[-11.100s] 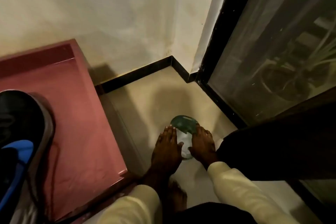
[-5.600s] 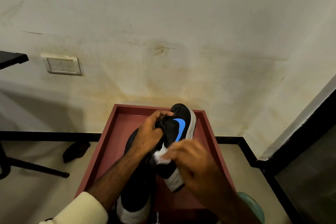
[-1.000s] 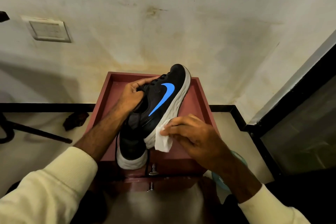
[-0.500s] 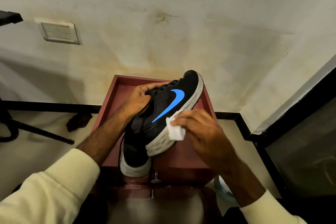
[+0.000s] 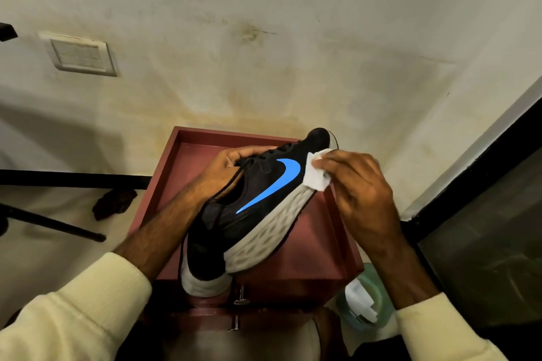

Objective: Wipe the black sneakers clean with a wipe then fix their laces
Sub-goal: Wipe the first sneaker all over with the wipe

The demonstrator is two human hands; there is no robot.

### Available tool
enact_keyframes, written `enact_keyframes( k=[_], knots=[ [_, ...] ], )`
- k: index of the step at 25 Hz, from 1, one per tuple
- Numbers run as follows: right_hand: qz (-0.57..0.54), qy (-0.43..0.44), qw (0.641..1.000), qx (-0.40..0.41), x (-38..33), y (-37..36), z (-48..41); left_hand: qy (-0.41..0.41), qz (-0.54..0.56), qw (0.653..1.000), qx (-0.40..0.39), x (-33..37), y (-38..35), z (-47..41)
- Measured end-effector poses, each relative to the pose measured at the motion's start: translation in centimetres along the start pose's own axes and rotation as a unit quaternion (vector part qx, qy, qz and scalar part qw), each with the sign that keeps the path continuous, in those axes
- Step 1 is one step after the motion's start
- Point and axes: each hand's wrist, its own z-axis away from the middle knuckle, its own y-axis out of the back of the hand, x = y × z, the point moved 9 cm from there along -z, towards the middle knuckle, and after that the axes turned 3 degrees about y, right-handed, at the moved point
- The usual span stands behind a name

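Note:
A black sneaker (image 5: 258,202) with a blue swoosh and a pale grey sole is tilted on its side above the red cabinet top (image 5: 319,231). My left hand (image 5: 223,170) grips it at the laces and tongue. My right hand (image 5: 360,184) presses a folded white wipe (image 5: 315,174) against the sole's edge near the toe. A loose black lace hangs down the sneaker's left side. The second sneaker (image 5: 202,272) lies under the first on the cabinet top, with only its heel showing.
A green wipes pack (image 5: 363,299) with a white sheet sticking out sits on the floor to the right of the cabinet. A dark rag (image 5: 114,204) and a black stand leg (image 5: 50,223) lie on the floor at the left. A dark glass door (image 5: 484,228) stands to the right.
My right hand has slid the wipe along the sole from the middle up towards the toe. My left hand keeps its hold on the sneaker, which is tilted a little more.

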Motion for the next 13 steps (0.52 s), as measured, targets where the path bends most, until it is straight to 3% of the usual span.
enact_keyframes(
  k=[5,10,13],
  knots=[
    [-0.071,-0.150,0.985,0.049,4.9,1.1,-0.1,0.006,-0.008,0.999,-0.041,0.3,-1.4,0.8],
    [-0.107,-0.060,0.992,-0.012,2.2,1.1,0.8,0.010,-0.001,0.999,-0.045,0.1,-0.9,1.0],
    [-0.113,-0.159,0.980,0.034,6.1,1.3,0.4,0.002,-0.058,0.997,-0.047,-0.1,-1.7,1.0]
  ],
)
